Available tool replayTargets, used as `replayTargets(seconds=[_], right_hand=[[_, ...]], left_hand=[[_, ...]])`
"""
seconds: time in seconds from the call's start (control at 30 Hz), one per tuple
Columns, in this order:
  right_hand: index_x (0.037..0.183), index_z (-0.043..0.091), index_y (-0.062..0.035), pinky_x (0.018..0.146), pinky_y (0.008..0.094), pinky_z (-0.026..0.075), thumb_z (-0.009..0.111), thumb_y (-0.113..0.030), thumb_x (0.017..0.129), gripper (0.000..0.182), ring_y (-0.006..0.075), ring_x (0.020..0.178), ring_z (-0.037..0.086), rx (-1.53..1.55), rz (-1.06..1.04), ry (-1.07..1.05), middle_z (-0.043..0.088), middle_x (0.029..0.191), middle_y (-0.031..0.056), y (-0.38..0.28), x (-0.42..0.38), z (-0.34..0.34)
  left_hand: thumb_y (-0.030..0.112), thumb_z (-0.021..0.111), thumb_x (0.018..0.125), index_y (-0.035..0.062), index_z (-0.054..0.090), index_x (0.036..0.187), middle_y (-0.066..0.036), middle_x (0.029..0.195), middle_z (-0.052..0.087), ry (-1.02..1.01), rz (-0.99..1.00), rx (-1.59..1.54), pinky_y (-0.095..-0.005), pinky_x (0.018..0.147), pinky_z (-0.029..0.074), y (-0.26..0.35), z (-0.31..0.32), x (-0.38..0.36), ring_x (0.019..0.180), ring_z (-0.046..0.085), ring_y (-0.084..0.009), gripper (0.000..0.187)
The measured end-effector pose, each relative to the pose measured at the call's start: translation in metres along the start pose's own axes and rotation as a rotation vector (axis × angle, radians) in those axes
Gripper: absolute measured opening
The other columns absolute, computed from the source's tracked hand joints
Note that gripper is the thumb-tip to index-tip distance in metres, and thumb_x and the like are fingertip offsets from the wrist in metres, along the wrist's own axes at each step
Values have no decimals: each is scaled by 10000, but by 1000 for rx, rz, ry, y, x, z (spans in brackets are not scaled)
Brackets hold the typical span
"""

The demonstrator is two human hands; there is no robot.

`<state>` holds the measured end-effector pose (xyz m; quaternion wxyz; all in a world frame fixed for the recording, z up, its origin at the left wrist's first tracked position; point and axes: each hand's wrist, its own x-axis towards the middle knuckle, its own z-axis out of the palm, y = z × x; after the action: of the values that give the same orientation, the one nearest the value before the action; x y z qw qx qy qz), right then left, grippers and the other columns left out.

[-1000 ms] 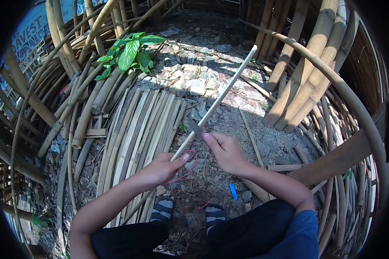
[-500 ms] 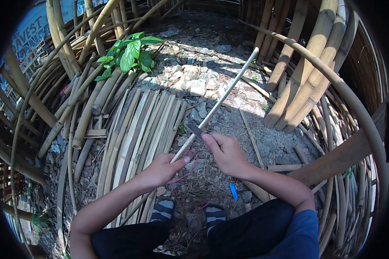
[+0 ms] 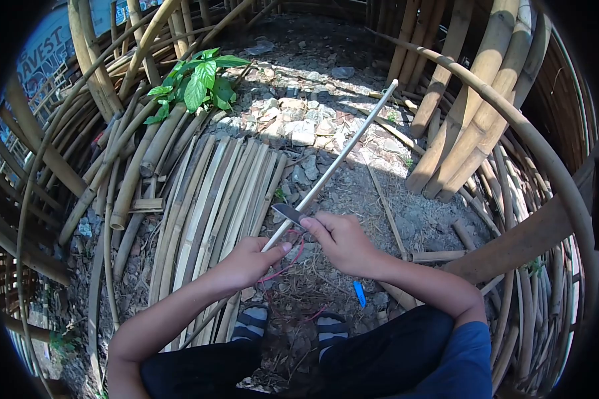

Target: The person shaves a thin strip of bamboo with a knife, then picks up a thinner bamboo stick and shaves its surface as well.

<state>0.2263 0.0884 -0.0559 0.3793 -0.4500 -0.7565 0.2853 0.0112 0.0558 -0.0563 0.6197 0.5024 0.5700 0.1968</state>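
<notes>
My left hand [image 3: 251, 261] is closed round the lower end of a thin, pale bamboo strip [image 3: 346, 151], thumb along its top. The strip slants away up and to the right. In my right hand [image 3: 339, 241] is a knife [image 3: 289, 214] with a short dark blade; the fingers wrap its handle, which is mostly hidden. The blade lies across the strip, touching it or nearly so, a little beyond my left hand. A pinkish-red string [image 3: 290, 265] hangs or lies just below the hands.
Split bamboo slats [image 3: 209, 213] lie side by side at left. A leafy plant [image 3: 203, 83] grows behind them. Thick bamboo poles [image 3: 469, 120] lean at right, and a curved pole [image 3: 522, 126] arches over that side. A small blue object [image 3: 359, 294] lies near my feet.
My right hand and the knife have moved down along the strip, closer to my left hand. The strip's far end has dipped slightly. My left hand keeps its hold.
</notes>
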Motion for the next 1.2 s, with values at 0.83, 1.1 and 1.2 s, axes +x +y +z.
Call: replayTargets(seconds=[0.83, 1.1, 1.2], right_hand=[[1009, 577, -16, 493, 284, 408, 531, -338, 1028, 326, 100, 555, 466, 1080, 637, 99, 490, 719, 23, 27, 29, -26], [1003, 624, -14, 524, 324, 398, 362, -428, 1072, 494, 154, 532, 476, 187, 164, 63, 533, 653, 31, 35, 10, -34], [960, 614, 3, 534, 375, 428, 467, -372, 1040, 411, 246, 570, 573, -94, -150, -5, 571, 669, 124, 31, 1, -15]], left_hand=[[541, 505, 994, -36, 623, 832, -95, 655, 580, 311, 21, 293, -360, 591, 459, -15, -9, 2, 596, 588, -205, 611], [571, 415, 1013, -26, 610, 820, -157, 675, 593, 302, 95, 339, -424, 676, 465, -25, -2, 6, 684, 617, -285, 657], [555, 419, 1018, -33, 614, 827, -169, 674, 594, 302, 120, 353, -433, 673, 462, -21, 4, 1, 681, 619, -306, 649]])
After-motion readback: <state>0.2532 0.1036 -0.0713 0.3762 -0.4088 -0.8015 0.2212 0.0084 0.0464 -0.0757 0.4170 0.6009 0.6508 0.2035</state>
